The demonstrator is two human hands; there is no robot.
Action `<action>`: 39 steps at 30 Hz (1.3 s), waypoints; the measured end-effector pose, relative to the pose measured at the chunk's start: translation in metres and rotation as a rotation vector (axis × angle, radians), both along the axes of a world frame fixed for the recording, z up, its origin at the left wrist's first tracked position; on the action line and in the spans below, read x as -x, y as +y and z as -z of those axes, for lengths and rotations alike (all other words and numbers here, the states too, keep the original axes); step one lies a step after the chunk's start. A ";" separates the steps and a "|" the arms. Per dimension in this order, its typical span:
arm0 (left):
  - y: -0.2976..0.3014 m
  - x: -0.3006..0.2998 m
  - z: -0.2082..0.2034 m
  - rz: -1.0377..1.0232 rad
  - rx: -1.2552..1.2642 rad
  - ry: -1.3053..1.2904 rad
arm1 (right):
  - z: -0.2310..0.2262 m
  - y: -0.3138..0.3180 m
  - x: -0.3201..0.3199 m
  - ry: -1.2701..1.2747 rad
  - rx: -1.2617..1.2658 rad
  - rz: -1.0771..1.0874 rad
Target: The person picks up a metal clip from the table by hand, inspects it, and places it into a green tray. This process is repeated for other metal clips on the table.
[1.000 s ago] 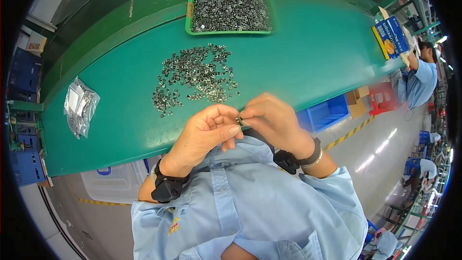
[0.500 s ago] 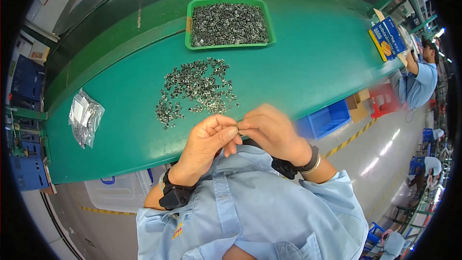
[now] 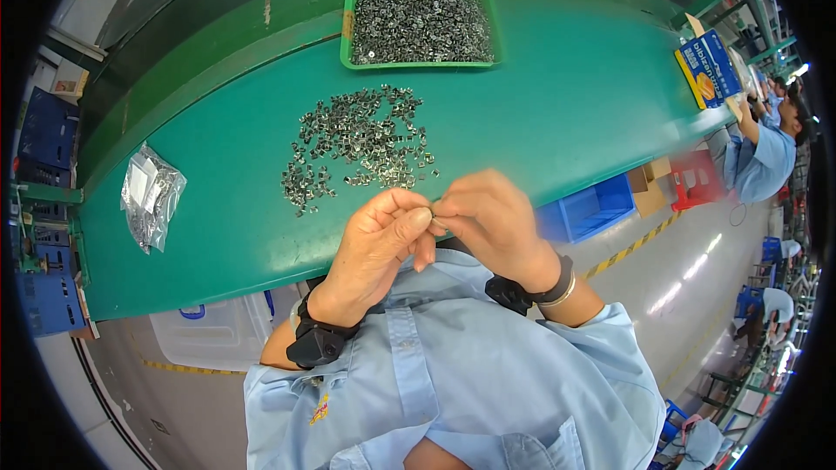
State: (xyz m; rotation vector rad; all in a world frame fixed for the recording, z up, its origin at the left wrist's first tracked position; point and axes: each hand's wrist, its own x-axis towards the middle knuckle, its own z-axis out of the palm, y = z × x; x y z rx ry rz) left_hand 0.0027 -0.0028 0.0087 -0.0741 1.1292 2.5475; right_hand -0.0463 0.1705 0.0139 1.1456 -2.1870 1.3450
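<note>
My left hand point(image 3: 379, 244) and my right hand point(image 3: 492, 222) meet at the front edge of the green bench, fingertips nearly touching. Thumb and forefinger of each are pinched on one tiny metal piece point(image 3: 434, 216), mostly covered by the fingers, so its shape cannot be made out. Just beyond my hands lies a loose spread of small, shiny, square-looking metal parts point(image 3: 357, 135). Behind that spread stands a green plastic tray point(image 3: 422, 64) heaped with similar parts.
To the left on the bench lies a clear plastic bag point(image 3: 151, 196) with small contents and a white label. A blue and yellow box point(image 3: 707, 70) sits at the far right, near a co-worker point(image 3: 758, 157). Below the edge are blue bins point(image 3: 592, 209) and a clear lidded box point(image 3: 209, 331).
Tray, parts and bag appear slightly higher in the picture as the view has tilted. My hands stay together, still pinching, with the right fingers shifted a little.
</note>
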 end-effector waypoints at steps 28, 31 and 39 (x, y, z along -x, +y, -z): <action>0.006 -0.001 0.000 0.037 -0.144 -0.021 | 0.007 0.002 -0.009 -0.191 0.165 -0.104; 0.006 -0.003 0.004 0.099 -0.272 -0.001 | 0.004 -0.001 -0.010 -0.180 0.195 -0.101; 0.005 -0.002 0.011 0.100 -0.264 0.039 | 0.003 -0.004 -0.008 -0.154 0.185 -0.129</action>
